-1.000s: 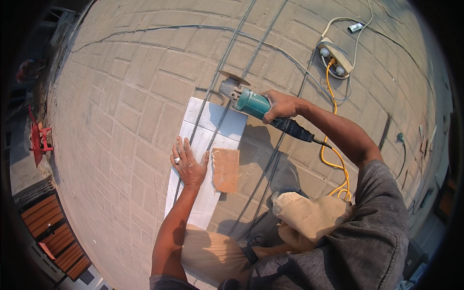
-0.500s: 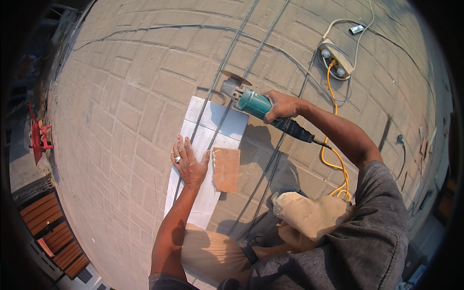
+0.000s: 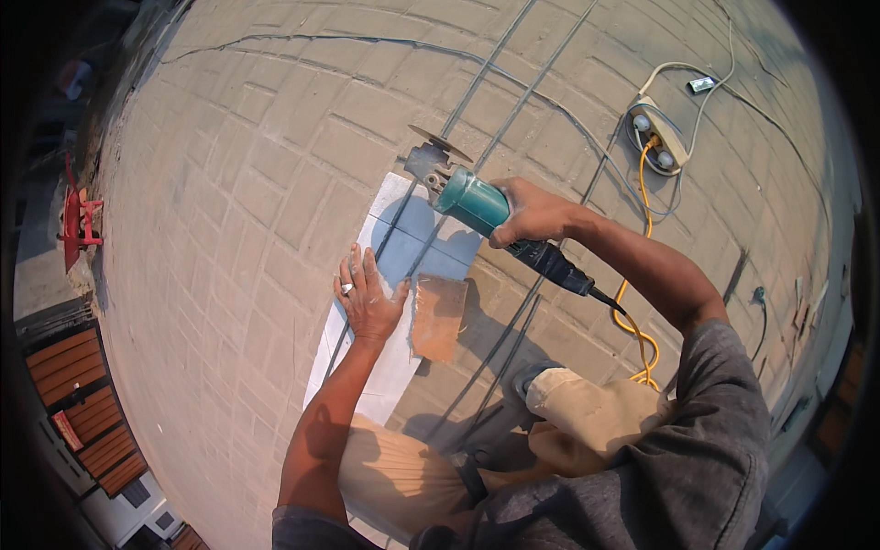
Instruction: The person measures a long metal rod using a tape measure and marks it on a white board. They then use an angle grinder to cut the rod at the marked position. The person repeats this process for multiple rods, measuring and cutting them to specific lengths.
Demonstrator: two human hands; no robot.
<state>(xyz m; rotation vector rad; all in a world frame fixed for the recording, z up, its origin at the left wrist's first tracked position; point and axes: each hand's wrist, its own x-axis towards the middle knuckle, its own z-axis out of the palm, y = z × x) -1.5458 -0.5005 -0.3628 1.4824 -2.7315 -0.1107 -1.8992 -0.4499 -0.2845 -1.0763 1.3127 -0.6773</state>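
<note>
My right hand (image 3: 534, 213) is wrapped round the green body of an angle grinder (image 3: 472, 200). The grinder's thin disc (image 3: 440, 143) sits over the left of two long metal rods (image 3: 394, 225); whether it touches is hard to make out. Fingers spread, my left hand (image 3: 371, 301) lies flat across the rods, pressing on them. Beneath is a long white board (image 3: 392, 396) marked with a dark cross line. A rough-edged brown piece (image 3: 440, 316) rests on the board's right edge, beside my left hand.
More rods (image 3: 500, 341) lie on the brick paving right of the board. A power strip (image 3: 676, 147) with a yellow cord (image 3: 645, 188) is at the upper right, near a small dark rectangular object (image 3: 701, 84). At far left stands a red object (image 3: 81, 220).
The grinder has moved left across the rods, bringing its disc over the left rod. My left hand stays on the rods. The whole view has shifted slightly.
</note>
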